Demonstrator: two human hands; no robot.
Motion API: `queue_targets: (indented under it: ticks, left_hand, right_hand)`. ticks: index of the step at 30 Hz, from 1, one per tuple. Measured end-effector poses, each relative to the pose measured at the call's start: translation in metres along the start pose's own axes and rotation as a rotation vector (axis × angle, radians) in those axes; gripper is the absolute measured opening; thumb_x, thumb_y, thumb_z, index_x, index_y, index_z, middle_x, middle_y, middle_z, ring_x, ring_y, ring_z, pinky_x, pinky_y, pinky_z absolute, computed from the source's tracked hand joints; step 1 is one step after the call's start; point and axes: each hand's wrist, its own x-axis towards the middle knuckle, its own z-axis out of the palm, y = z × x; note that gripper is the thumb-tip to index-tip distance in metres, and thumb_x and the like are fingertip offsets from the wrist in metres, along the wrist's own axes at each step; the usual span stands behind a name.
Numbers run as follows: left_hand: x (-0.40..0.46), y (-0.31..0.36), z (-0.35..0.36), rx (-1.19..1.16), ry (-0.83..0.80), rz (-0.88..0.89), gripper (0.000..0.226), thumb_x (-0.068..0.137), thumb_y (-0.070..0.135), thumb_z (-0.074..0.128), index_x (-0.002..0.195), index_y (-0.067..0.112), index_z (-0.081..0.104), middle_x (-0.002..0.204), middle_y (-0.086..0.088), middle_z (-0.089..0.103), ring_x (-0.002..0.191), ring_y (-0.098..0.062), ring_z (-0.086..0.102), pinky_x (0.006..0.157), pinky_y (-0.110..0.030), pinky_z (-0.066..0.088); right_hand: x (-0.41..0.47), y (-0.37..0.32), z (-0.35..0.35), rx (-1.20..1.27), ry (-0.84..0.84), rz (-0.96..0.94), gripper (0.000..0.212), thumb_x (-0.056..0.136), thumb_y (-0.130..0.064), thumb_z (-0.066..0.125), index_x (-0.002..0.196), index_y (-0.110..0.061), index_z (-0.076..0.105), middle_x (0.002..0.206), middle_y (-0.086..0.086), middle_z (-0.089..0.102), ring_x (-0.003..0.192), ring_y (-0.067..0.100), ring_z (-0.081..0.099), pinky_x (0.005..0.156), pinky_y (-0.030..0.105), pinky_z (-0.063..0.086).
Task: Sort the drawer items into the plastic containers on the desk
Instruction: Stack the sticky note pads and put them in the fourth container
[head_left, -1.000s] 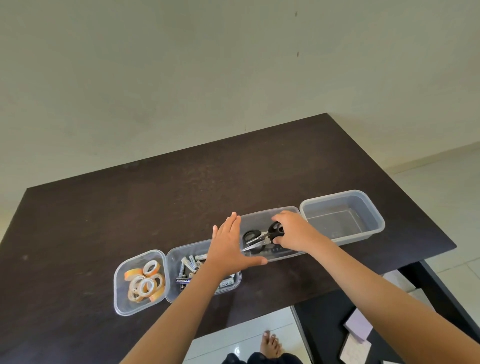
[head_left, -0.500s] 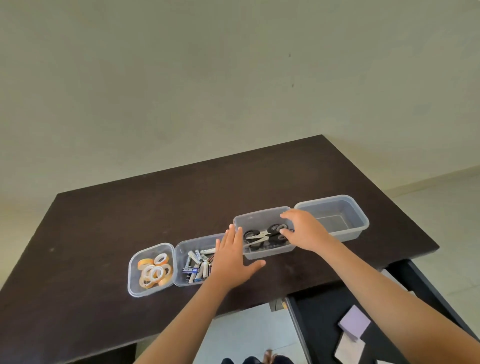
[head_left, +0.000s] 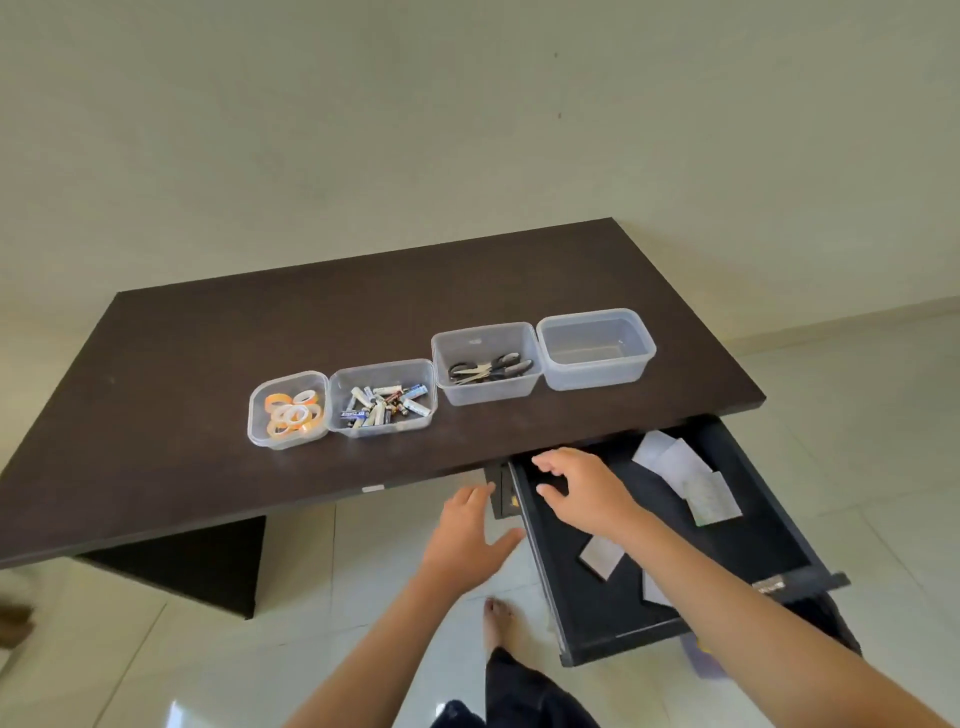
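Observation:
Four clear plastic containers stand in a row on the dark desk (head_left: 218, 338). The leftmost container (head_left: 257, 426) holds tape rolls (head_left: 292, 413). Beside it a container (head_left: 427, 415) holds batteries (head_left: 384, 405). The third container (head_left: 441, 387) holds black-handled scissors (head_left: 491, 368). The rightmost container (head_left: 597, 374) holds nothing. The black drawer (head_left: 613, 603) is pulled out below the desk's right end, with paper notes (head_left: 685, 475) inside. My right hand (head_left: 582, 488) hovers open over the drawer's back left corner. My left hand (head_left: 467, 530) is open, just left of the drawer, below the desk edge.
More paper slips (head_left: 601, 556) lie near the drawer's front. My bare foot (head_left: 496, 621) stands on the white tiled floor (head_left: 171, 649) under the hands. The desk's dark support panel (head_left: 192, 561) is at lower left. A pale wall rises behind the desk.
Both hands have pulled back from the scissors container and dropped to the open drawer. The scissors now lie free in their container. The view has tilted down.

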Motion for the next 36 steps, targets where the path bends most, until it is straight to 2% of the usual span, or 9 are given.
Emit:
queue_targets:
  ticks: [5,9,14,21,24,27,31,33,36]
  left_hand:
    - [-0.012,0.032,0.061,-0.039,-0.109,-0.057,0.06,0.088,0.051,0.056,0.14,0.027,0.037,0.148,0.006,0.036,0.132,-0.016,0.041,0.105,-0.029,0.039]
    - [-0.005,0.055,0.099,-0.061,-0.17,-0.089,0.056,0.089,0.045,0.059,0.138,0.026,0.04,0.144,0.005,0.039,0.127,-0.017,0.045,0.103,-0.029,0.043]
    - [0.022,0.079,0.132,-0.092,-0.199,-0.151,0.054,0.089,0.043,0.058,0.136,0.023,0.041,0.142,0.003,0.041,0.125,-0.017,0.047,0.102,-0.029,0.043]
    - [0.052,0.109,0.18,-0.094,-0.283,-0.267,0.059,0.089,0.044,0.058,0.14,0.021,0.039,0.145,0.0,0.039,0.13,-0.02,0.042,0.107,-0.033,0.041]
    - [0.059,0.116,0.193,-0.105,-0.277,-0.322,0.06,0.089,0.044,0.058,0.141,0.021,0.038,0.147,-0.001,0.037,0.132,-0.019,0.041,0.108,-0.033,0.039]
    - [0.06,0.118,0.199,-0.137,-0.223,-0.385,0.059,0.088,0.044,0.059,0.139,0.021,0.04,0.146,0.001,0.039,0.13,-0.018,0.043,0.106,-0.032,0.04]
    - [0.055,0.117,0.203,-0.181,-0.151,-0.461,0.058,0.087,0.046,0.06,0.136,0.022,0.043,0.141,0.002,0.043,0.122,-0.018,0.048,0.104,-0.034,0.043]
    - [0.052,0.119,0.204,-0.2,-0.13,-0.492,0.056,0.088,0.046,0.059,0.136,0.023,0.043,0.141,0.002,0.043,0.122,-0.018,0.048,0.104,-0.033,0.043]
    - [0.05,0.123,0.206,-0.225,-0.104,-0.525,0.054,0.089,0.044,0.058,0.136,0.024,0.042,0.142,0.002,0.043,0.124,-0.019,0.048,0.104,-0.033,0.044]
  right_hand:
    - [-0.064,0.05,0.009,-0.035,-0.073,0.129,0.043,0.09,-0.028,0.06,0.133,-0.023,0.052,0.13,-0.006,0.058,0.116,0.01,0.055,0.096,0.022,0.045]
    - [-0.089,0.098,-0.002,-0.038,-0.113,0.221,0.043,0.088,-0.028,0.064,0.13,-0.024,0.054,0.129,-0.004,0.058,0.113,0.012,0.057,0.094,0.024,0.049]
    - [-0.088,0.158,-0.027,-0.043,-0.143,0.3,0.039,0.089,-0.026,0.063,0.127,-0.021,0.055,0.124,-0.001,0.059,0.107,0.012,0.058,0.09,0.024,0.05]
    - [-0.065,0.23,-0.053,-0.074,-0.124,0.368,0.038,0.091,-0.021,0.059,0.128,-0.017,0.051,0.13,0.002,0.048,0.101,0.019,0.06,0.085,0.028,0.051]
    - [-0.046,0.252,-0.06,-0.1,-0.136,0.337,0.039,0.091,-0.014,0.057,0.129,-0.015,0.047,0.132,0.004,0.046,0.098,0.021,0.06,0.086,0.032,0.052]
    - [-0.024,0.265,-0.061,-0.157,-0.181,0.277,0.04,0.089,-0.007,0.056,0.127,-0.014,0.044,0.135,0.005,0.043,0.105,0.025,0.056,0.085,0.036,0.052]
    - [-0.003,0.28,-0.057,-0.317,-0.346,0.272,0.071,0.081,0.004,0.056,0.141,-0.02,0.027,0.154,0.002,0.017,0.122,0.032,0.046,0.084,0.04,0.051]
    - [0.0,0.286,-0.054,-0.369,-0.371,0.271,0.078,0.078,0.002,0.06,0.143,-0.021,0.024,0.152,0.002,0.014,0.118,0.032,0.048,0.083,0.039,0.052]
    - [0.004,0.288,-0.054,-0.4,-0.377,0.278,0.072,0.074,-0.008,0.07,0.135,-0.02,0.032,0.14,0.007,0.023,0.101,0.032,0.057,0.072,0.036,0.052]
